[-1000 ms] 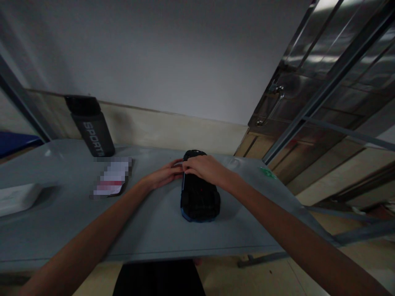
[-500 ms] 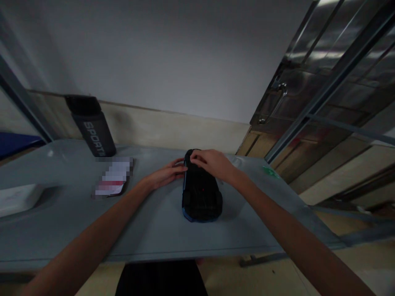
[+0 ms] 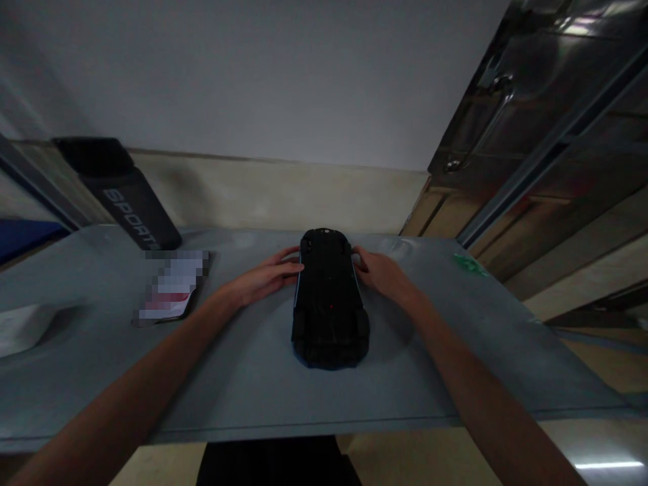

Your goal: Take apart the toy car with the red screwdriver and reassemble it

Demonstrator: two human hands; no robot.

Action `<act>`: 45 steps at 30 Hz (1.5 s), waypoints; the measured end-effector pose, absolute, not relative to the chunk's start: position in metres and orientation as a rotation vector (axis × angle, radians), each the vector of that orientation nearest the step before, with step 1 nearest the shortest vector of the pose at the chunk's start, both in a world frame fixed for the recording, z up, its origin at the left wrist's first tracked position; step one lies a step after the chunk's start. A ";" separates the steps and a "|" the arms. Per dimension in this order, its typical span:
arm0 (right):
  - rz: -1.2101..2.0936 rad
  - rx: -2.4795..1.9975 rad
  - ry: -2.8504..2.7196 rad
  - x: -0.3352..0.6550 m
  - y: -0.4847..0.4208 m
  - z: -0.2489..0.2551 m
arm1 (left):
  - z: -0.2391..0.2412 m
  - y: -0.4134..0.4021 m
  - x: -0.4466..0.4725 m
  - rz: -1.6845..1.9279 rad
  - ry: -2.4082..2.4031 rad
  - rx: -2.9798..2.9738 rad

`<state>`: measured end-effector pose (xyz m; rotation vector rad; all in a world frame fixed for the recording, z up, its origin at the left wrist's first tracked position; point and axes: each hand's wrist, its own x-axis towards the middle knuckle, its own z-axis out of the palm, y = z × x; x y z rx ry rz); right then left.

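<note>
A toy car (image 3: 330, 297) lies upside down on the grey table, its black underside facing up and a little blue bodywork showing along the edges. A small red light glows on its underside. My left hand (image 3: 267, 278) holds the car's left side near the far end, its thumb at the edge. Against the opposite side, my right hand (image 3: 381, 273) grips with curled fingers, some of them hidden by the hand itself. Between them the two hands steady the far half of the car.
On the left stand a dark SPORT bottle (image 3: 129, 196), a phone (image 3: 172, 287) with a blurred screen, and a white object (image 3: 24, 329). A green scrap (image 3: 470, 264) lies at the right of the grey tabletop (image 3: 243, 398). A wall rises behind; a metal door (image 3: 536, 101) is at right.
My right hand has moved off the car's underside, down to its right side. My left hand stays at the left side. The view has shifted slightly.
</note>
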<state>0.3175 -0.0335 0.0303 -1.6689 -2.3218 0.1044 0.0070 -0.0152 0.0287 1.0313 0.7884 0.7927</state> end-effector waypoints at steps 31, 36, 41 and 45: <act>-0.086 -0.983 -1.636 0.293 -0.058 0.064 | 0.030 -0.018 0.009 0.853 0.858 1.007; -0.171 -0.956 -1.687 0.295 -0.058 0.062 | 0.028 -0.017 0.008 0.845 0.854 0.998; -0.206 -0.911 -1.735 0.295 -0.060 0.063 | 0.029 -0.017 0.009 0.839 0.846 1.003; -0.223 -0.894 -1.758 0.295 -0.060 0.064 | 0.027 -0.016 0.009 0.839 0.846 0.995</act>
